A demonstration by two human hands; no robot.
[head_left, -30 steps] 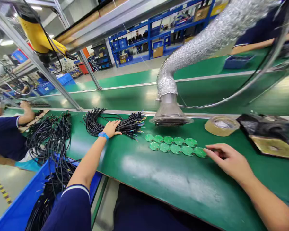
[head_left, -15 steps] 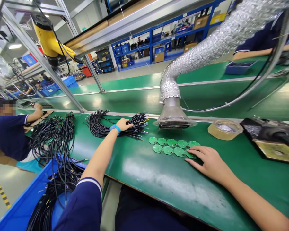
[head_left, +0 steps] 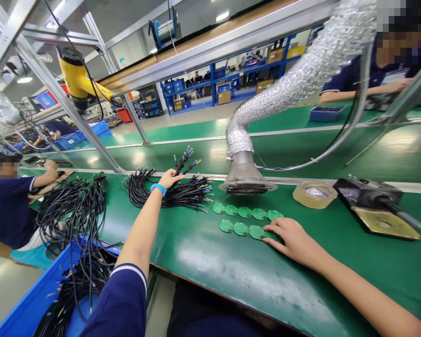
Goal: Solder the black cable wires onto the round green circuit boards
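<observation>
My left hand [head_left: 170, 179], with a blue wristband, is closed round several black cables [head_left: 185, 161] whose stripped ends point up. Beneath it, a bundle of black cables [head_left: 140, 189] lies on the green table. My right hand [head_left: 284, 234] rests at the right end of the front row of round green circuit boards [head_left: 241, 229], thumb and fingers on the end of the row and partly hiding it. Behind is a second row of green boards [head_left: 244, 212]. The fume hood [head_left: 247, 173] hangs just above and behind the boards.
A tape roll [head_left: 315, 194] and a soldering iron stand [head_left: 368, 196] sit at the right. Left are more cables [head_left: 73, 201] and a blue bin [head_left: 28, 299] holding cables. A person [head_left: 7, 201] works at the far left, another [head_left: 382, 70] across the table. A yellow tool [head_left: 73, 77] hangs upper left.
My left hand has lifted some cables off the bundle, their ends now raised. My right hand has pulled the front row of boards nearer, widening the gap to the back row. The camera view has shifted.
</observation>
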